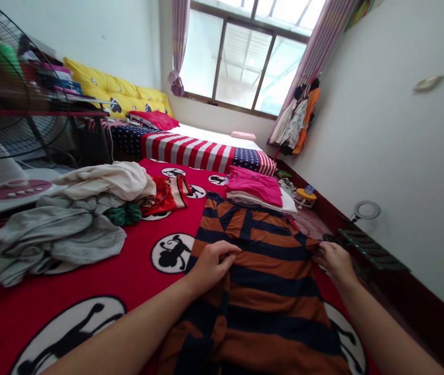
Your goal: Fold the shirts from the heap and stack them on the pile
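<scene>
A brown and navy striped shirt (272, 291) lies spread on the red bedding, its collar end away from me. My left hand (212, 264) is over its left part, thumb and forefinger tips close together at the cloth. A lengthwise fold in the shirt runs down below this hand. At the shirt's right edge, my right hand (335, 260) has its fingers closed on the sleeve. Just beyond the collar is a folded pile with a bright pink garment (254, 185) on top and white cloth below.
Red bedding (128, 291) with monkey prints lies under everything. To the left are a grey garment (53, 234), a cream garment (108, 179), a green cloth (124, 213) and a red-orange garment (167, 195). A fan (14, 94) stands at far left. Beyond is another bed (194, 148).
</scene>
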A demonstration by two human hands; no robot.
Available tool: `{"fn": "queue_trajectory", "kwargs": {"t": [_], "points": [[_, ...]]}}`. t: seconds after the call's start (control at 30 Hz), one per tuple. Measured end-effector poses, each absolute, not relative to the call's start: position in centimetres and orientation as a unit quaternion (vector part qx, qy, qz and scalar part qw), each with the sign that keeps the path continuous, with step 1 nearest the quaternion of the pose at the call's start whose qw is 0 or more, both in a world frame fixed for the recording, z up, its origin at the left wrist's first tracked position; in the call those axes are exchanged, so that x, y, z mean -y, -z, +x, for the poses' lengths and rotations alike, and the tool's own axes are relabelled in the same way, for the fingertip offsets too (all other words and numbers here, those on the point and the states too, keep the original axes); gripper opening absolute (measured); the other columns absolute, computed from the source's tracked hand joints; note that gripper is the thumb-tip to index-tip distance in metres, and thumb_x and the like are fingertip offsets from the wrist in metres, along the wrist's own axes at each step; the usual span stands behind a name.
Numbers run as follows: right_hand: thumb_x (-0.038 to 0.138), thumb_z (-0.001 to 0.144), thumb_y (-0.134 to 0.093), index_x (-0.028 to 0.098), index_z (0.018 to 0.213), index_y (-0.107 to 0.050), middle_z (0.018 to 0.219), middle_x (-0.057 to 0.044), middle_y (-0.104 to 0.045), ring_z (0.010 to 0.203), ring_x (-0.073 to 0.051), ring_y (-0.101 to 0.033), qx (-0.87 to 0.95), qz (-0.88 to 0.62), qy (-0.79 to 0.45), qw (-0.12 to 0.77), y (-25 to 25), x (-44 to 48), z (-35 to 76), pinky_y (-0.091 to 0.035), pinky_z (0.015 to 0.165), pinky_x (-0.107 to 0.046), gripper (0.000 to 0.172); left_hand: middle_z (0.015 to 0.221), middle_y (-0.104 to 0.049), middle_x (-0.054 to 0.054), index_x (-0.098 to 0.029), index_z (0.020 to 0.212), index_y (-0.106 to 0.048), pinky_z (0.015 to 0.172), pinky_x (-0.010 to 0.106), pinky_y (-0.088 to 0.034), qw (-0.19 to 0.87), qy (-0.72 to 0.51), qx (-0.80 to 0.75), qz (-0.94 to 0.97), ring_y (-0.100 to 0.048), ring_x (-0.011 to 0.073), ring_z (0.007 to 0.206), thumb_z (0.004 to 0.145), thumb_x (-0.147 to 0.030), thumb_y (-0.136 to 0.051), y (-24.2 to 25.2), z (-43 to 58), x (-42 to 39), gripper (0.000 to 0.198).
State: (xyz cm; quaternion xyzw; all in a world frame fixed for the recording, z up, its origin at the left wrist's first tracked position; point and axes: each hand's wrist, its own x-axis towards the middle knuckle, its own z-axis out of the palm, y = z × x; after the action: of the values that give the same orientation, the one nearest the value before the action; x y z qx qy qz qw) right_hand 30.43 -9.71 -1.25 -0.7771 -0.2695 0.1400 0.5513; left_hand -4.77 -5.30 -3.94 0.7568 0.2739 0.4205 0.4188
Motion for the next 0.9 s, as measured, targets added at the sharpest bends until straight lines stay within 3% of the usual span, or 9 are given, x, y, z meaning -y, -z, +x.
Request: {"fn": "queue_trajectory", "kwargs": {"t": [0.17, 0.27, 0.33, 0.47, 0.6, 0.73, 0.9], "points": [[0.035, 0.072, -0.054, 0.02, 0.09, -0.055, 0.094, -0.008, -0.068, 0.09, -0.023, -0.067, 0.343, -0.702, -0.137, 0.608, -0.7, 8.3, 23.3, -0.054, 0.082, -0.038, 0.024, 0.11, -0.065, 0.01, -0.017, 0.11, -0.065, 0.08, 0.03, -0.053, 0.531, -0.425, -0.274, 0.68, -0.064, 0.0209, 0.098, 0.08, -0.026, -0.061, 5.0, -4.6, 4.3, 0.031], [0.042, 0.075, -0.063, 0.023, 0.106, -0.059, 0.131, -0.01, -0.056, 0.115, -0.025, -0.058, 0.589, -0.594, -0.193, 0.514, -2.8, 9.7, 18.1, -0.047, 0.096, -0.039, 0.037, 0.119, -0.06, 0.013, -0.017, 0.121, -0.055, 0.08, 0.035, -0.054, 0.611, -0.428, -0.283, 0.603, -0.065, 0.0239, 0.098, 0.074, -0.033, -0.068, 5.3, -4.7, 3.5, 0.051], [0.04, 0.08, -0.062, 0.025, 0.107, -0.062, 0.139, -0.008, -0.05, 0.125, -0.024, -0.05, 0.673, -0.569, -0.174, 0.438, -3.7, 11.5, 16.4, -0.04, 0.104, -0.038, 0.031, 0.119, -0.059, 0.015, -0.016, 0.123, -0.051, 0.08, 0.037, -0.055, 0.643, -0.426, -0.293, 0.566, -0.066, 0.0249, 0.096, 0.07, -0.036, -0.072, 5.3, -4.8, 3.2, 0.06], [0.041, 0.083, -0.058, 0.025, 0.095, -0.067, 0.126, -0.007, -0.06, 0.12, -0.025, -0.053, 0.68, -0.639, -0.084, 0.35, -2.9, 15.6, 18.6, -0.039, 0.104, -0.04, 0.022, 0.117, -0.059, 0.016, -0.015, 0.122, -0.047, 0.08, 0.037, -0.055, 0.671, -0.42, -0.3, 0.532, -0.066, 0.0259, 0.097, 0.064, -0.038, -0.078, 5.2, -4.8, 2.9, 0.069], [0.045, 0.079, -0.057, 0.022, 0.102, -0.065, 0.111, -0.009, -0.065, 0.097, -0.024, -0.064, 0.608, -0.736, -0.09, 0.284, 0.8, 19.9, 22.9, -0.05, 0.085, -0.036, 0.033, 0.116, -0.057, 0.017, -0.014, 0.125, -0.044, 0.078, 0.035, -0.055, 0.669, -0.41, -0.319, 0.532, -0.066, 0.0253, 0.096, 0.064, -0.036, -0.079, 5.1, -4.5, 2.9, 0.074], [0.046, 0.076, -0.059, 0.02, 0.109, -0.064, 0.098, -0.008, -0.069, 0.082, -0.022, -0.066, 0.561, -0.779, -0.127, 0.249, 3.9, 23.4, 24.1, -0.052, 0.071, -0.031, 0.042, 0.116, -0.057, 0.016, -0.017, 0.135, -0.037, 0.073, 0.03, -0.056, 0.675, -0.357, -0.353, 0.541, -0.066, 0.0237, 0.096, 0.067, -0.03, -0.077, 3.8, -4.6, 2.6, 0.079], [0.044, 0.077, -0.059, 0.02, 0.083, -0.064, 0.083, -0.006, -0.068, 0.079, -0.022, -0.063, 0.566, -0.758, -0.189, 0.262, 4.1, 25.1, 22.9, -0.05, 0.072, -0.029, 0.025, 0.103, -0.06, 0.01, -0.022, 0.137, -0.04, 0.054, 0.025, -0.055, 0.636, -0.255, -0.405, 0.606, -0.069, 0.0224, 0.083, 0.076, -0.029, -0.068, 1.5, -3.9, 0.7, 0.068]]}}
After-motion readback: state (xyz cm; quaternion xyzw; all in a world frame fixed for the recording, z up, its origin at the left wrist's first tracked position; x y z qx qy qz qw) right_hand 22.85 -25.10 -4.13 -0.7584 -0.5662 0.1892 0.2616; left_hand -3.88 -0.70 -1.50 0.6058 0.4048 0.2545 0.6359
